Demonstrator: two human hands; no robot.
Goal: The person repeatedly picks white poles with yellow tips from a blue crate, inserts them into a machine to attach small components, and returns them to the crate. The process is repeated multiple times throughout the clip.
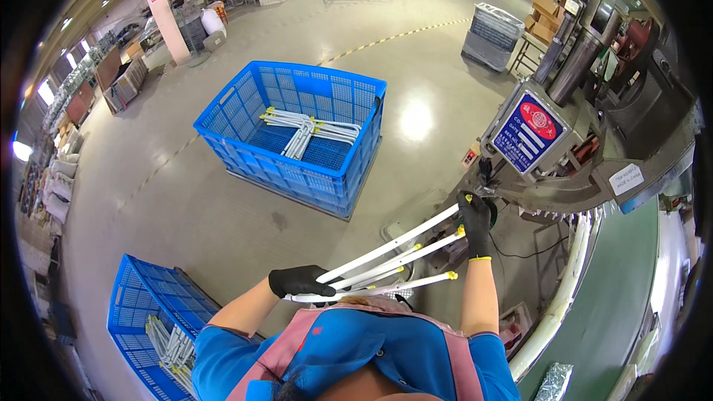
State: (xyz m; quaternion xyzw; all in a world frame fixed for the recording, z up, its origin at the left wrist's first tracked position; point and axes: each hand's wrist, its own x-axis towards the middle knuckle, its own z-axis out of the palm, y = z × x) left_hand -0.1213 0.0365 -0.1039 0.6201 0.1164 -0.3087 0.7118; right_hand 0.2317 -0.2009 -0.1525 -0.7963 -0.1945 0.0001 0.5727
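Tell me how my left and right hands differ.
The left hand grips several white tubes; the right hand is at the yellow-tipped end of one. The right hand is beside the machine; the left hand is farther from it. A yellow cuff edge shows on the right hand, none on the left hand. Both wear black gloves.
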